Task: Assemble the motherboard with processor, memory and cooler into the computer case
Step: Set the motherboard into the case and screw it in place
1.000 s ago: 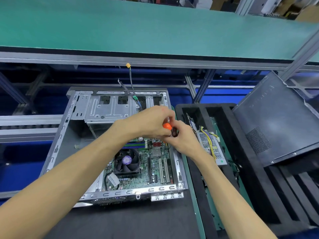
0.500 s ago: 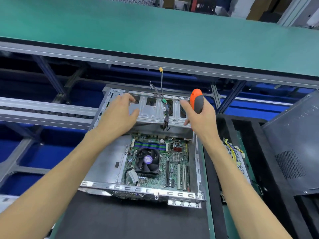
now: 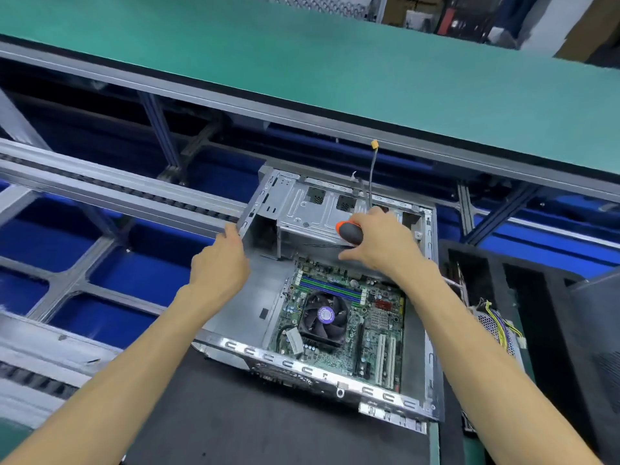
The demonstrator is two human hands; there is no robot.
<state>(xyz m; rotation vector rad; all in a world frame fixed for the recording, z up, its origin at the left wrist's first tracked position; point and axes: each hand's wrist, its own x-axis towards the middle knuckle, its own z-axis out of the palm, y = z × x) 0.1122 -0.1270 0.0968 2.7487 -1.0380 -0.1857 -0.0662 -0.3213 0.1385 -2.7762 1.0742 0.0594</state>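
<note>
Head view: the open computer case (image 3: 335, 377) lies on the desk's black mat (image 3: 255, 421), motherboard (image 3: 355, 317) seated inside with its cooler (image 3: 323, 315) fan up. At ten o'clock of the case, the left hand (image 3: 219, 263) grips the case's far-left wall. The right hand (image 3: 382, 243), at twelve o'clock, curls round an orange-and-black screwdriver (image 3: 349, 231) over the drive cage (image 3: 315, 213).

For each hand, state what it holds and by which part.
Right hand: screwdriver, by its handle. Left hand: computer case, gripped at its far left corner.
</note>
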